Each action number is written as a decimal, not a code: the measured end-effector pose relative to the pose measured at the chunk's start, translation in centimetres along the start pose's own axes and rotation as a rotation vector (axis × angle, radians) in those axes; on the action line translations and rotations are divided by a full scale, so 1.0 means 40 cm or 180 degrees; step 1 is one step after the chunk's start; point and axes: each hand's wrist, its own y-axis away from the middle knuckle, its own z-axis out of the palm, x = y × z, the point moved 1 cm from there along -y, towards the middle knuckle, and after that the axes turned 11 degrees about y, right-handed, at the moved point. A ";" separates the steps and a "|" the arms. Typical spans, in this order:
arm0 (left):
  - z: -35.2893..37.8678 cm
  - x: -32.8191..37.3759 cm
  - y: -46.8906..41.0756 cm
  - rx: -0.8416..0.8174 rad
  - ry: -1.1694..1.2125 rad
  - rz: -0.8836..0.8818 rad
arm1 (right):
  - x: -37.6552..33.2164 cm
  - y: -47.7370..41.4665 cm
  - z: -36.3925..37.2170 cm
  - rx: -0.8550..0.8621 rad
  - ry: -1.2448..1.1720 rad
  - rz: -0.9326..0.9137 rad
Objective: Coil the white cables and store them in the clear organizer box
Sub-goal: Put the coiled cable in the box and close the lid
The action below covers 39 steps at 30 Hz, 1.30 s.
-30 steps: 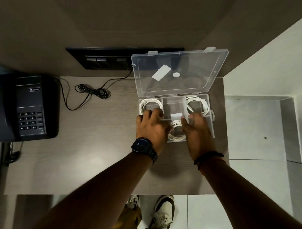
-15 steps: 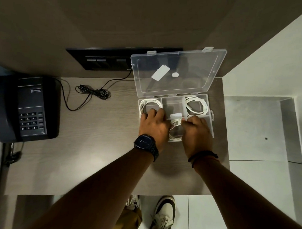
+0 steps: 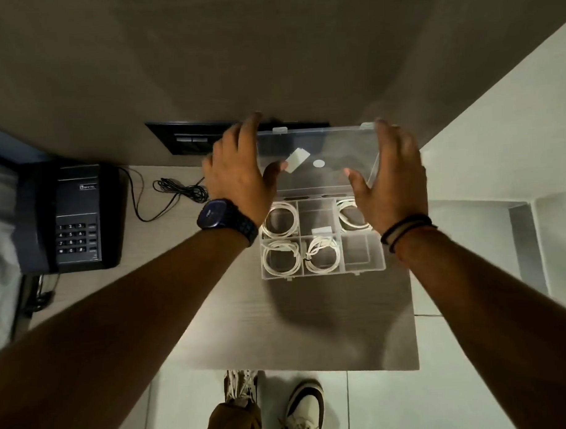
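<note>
Left hand (image 3: 238, 171) and right hand (image 3: 393, 181) jumped from the cables (image 3: 280, 219) to the lid (image 3: 321, 145), spread along its sides, so closing's probably next: swing it evenly onto the box (image 3: 363, 267).

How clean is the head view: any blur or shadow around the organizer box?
Head view: dim overall; left hand and right hand motion-blurred at the lid; organizer box and white cables sharp; a shadow darkens the table before the box.
</note>
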 end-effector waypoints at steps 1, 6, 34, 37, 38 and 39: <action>-0.002 0.002 -0.009 -0.0122 -0.0025 0.0018 | 0.002 -0.014 -0.005 -0.0170 0.0039 -0.0132; -0.018 0.004 -0.032 -0.0296 -0.0584 0.0244 | 0.023 -0.031 -0.041 -0.0179 0.0988 -0.0506; 0.102 -0.129 0.337 -0.2172 -0.0872 0.0905 | 0.171 0.312 0.130 -0.1507 0.0716 -0.1399; 0.108 -0.130 0.319 -0.2174 -0.1022 0.0995 | 0.160 0.307 0.140 -0.1179 0.0854 -0.1430; 0.112 -0.128 0.307 -0.2179 -0.1040 0.0999 | 0.157 0.302 0.146 -0.1104 0.0919 -0.1434; 0.120 -0.125 0.291 -0.2192 -0.1087 0.0997 | 0.156 0.294 0.153 -0.1039 0.1009 -0.1455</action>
